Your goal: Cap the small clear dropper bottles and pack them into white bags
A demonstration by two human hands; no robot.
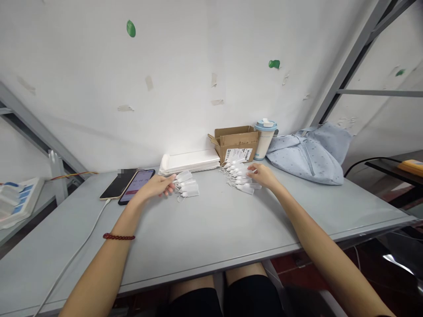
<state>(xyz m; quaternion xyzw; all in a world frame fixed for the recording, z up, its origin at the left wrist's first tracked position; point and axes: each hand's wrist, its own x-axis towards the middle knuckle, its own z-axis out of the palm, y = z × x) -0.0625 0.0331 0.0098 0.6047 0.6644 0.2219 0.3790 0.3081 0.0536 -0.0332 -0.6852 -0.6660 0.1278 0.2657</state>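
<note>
My left hand (159,185) reaches forward over the grey table (211,224), its fingers closed on the end of a small white packet at the edge of a short pile of white packets (188,187). My right hand (262,175) rests on a second pile of small white tagged pieces (239,175), its fingers curled and pinching one of them. Both arms stretch out from the table's near edge, and a dark red bead bracelet (119,237) circles the left wrist.
Two phones (128,184) lie at the left, with a white cable running toward the front edge. A stack of white trays (190,161), an open cardboard box (236,143), a lidded cup (264,138) and a light blue bag (309,154) line the wall.
</note>
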